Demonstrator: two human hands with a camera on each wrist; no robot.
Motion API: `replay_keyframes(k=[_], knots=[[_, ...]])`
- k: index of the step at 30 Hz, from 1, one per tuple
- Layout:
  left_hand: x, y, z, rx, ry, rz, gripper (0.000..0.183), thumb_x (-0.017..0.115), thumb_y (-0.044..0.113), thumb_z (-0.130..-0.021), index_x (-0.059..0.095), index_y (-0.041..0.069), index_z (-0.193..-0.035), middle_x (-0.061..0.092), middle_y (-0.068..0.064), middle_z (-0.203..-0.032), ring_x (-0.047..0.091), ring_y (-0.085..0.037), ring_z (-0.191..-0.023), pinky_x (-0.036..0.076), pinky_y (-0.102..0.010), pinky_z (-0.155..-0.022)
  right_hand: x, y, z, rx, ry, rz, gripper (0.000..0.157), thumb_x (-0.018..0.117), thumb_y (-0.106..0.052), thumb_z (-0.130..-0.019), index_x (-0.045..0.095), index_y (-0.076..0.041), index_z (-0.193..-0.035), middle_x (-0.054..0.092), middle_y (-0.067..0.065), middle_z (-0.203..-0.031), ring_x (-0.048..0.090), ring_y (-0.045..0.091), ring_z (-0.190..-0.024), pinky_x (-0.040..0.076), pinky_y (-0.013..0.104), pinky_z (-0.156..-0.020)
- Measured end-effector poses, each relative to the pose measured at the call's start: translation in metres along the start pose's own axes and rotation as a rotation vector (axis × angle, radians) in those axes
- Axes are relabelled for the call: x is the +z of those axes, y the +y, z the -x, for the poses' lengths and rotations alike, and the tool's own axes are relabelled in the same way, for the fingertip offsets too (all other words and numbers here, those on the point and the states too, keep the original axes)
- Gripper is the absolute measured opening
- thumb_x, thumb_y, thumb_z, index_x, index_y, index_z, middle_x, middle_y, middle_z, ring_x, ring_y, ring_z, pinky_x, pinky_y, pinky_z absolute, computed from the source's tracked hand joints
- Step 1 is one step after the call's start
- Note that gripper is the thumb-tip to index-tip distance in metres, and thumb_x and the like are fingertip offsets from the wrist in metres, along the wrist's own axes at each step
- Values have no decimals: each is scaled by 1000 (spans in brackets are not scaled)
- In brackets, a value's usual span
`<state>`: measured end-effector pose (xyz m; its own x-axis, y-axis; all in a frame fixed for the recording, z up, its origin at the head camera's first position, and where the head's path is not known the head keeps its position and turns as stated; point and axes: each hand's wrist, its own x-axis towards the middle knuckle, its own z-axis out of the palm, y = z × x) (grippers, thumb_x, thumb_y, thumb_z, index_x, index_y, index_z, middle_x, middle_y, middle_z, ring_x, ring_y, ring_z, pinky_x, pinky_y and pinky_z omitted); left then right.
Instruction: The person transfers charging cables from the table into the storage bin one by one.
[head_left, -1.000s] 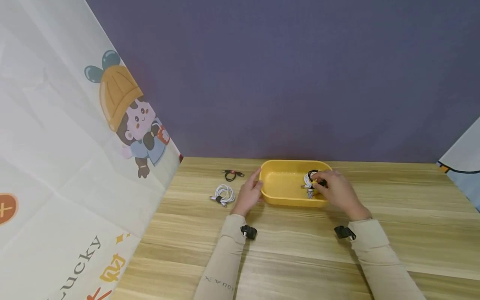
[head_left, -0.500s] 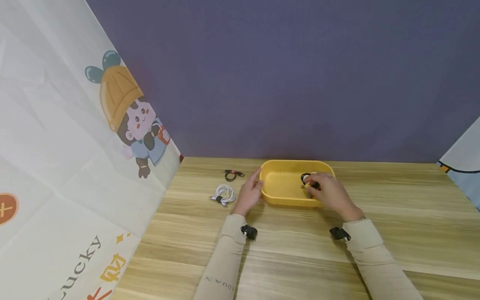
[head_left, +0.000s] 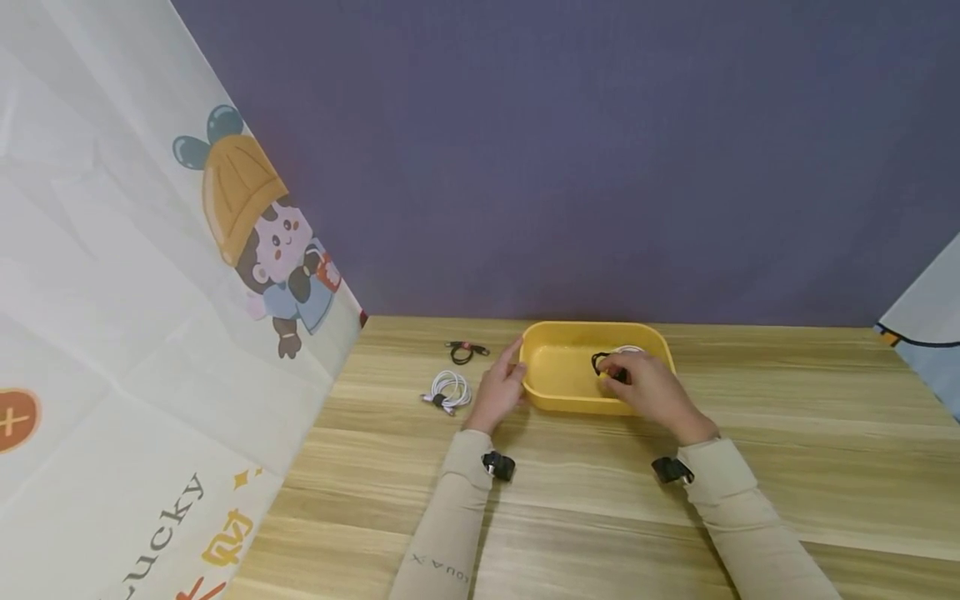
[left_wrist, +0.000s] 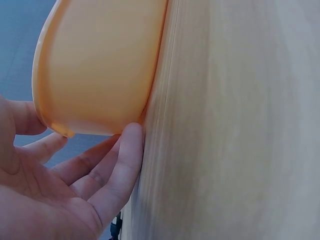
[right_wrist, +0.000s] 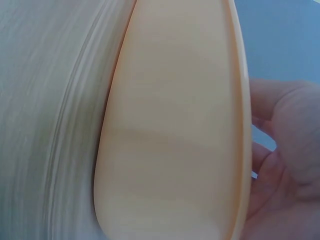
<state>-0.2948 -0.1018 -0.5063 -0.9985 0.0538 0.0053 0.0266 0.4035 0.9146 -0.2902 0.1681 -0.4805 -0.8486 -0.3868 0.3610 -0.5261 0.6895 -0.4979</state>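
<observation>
A yellow plastic tray (head_left: 558, 403) stands on the wooden table. My left hand (head_left: 495, 395) touches its left end; in the left wrist view several extended fingers lie against the outside wall (left_wrist: 95, 95). Over the tray's right half, my right hand (head_left: 656, 393) reaches inside and pinches a black cable (head_left: 597, 363), mostly hidden by the fingers. A bit of white cable (head_left: 628, 348) shows behind that hand. In the right wrist view the tray wall (right_wrist: 170, 130) conceals the fingertips and the cable.
Left of the tray lies a coiled white cable (head_left: 450, 388) with a black tie. Behind it is a small black cable (head_left: 461, 353) with a red tie. A dark blue backdrop (head_left: 585, 167) rises along the table's far edge.
My right hand has moved left inside the tray with the black cable and now covers more of the other cables there. The left hand and tray have stayed in place.
</observation>
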Motion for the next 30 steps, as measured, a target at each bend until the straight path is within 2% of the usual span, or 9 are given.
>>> replay_keyframes(k=[10,19,25,30], knots=[[-1,0,0,5,2,-2,51,47,29,-109,37,38,-158,71,-16,-118,68,-22,-71,61,-31,-62,5,-2,-8,13,-94,-30,14,77,-13,-91,76,-8,-104,69,-3,-83,55,9,-70,48,27,-65],[0,0,-1,5,6,-12,51,47,28,-109,37,35,-158,71,-16,-116,67,-24,-71,60,-30,-62,8,-5,-17,16,-144,-57,11,76,-10,-90,75,-8,-101,70,-3,-80,58,8,-71,48,26,-64],[0,0,0,6,5,-9,51,47,29,-109,37,35,-159,70,-17,-124,70,-26,-79,61,-31,-65,12,-6,-23,58,-221,-101,11,76,-9,-90,74,-5,-101,70,1,-80,58,10,-69,49,27,-64],[0,1,1,14,1,7,51,46,28,-109,37,35,-158,70,-18,-125,69,-22,-77,62,-32,-66,14,-7,-28,117,-295,-123,12,74,-11,-92,74,-4,-102,71,4,-82,60,12,-69,50,30,-64]])
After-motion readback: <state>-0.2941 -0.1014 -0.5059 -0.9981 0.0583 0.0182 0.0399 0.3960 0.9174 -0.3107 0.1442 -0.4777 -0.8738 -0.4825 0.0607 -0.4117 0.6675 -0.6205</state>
